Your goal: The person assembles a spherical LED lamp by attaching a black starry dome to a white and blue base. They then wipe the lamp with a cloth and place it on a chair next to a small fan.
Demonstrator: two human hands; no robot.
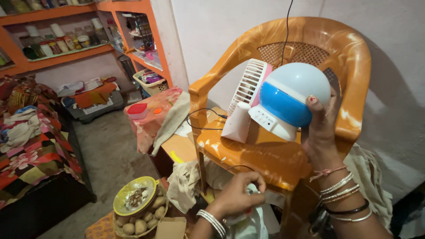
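The right hand (321, 128) grasps a round blue-and-white dome lamp (290, 99) from its right side, fingers wrapped behind it so that only a thumb and palm edge show; the lamp sits low over the seat of an orange plastic chair (283, 159). Just beside it on the seat stands a small white desk fan (245, 104), its far side hidden behind the lamp. The left hand (237, 197), lower in front of the chair, is clenched on a white cloth (248, 221) that is partly covered by the hand. A bowl of potatoes (139, 217) is cut off at the bottom edge.
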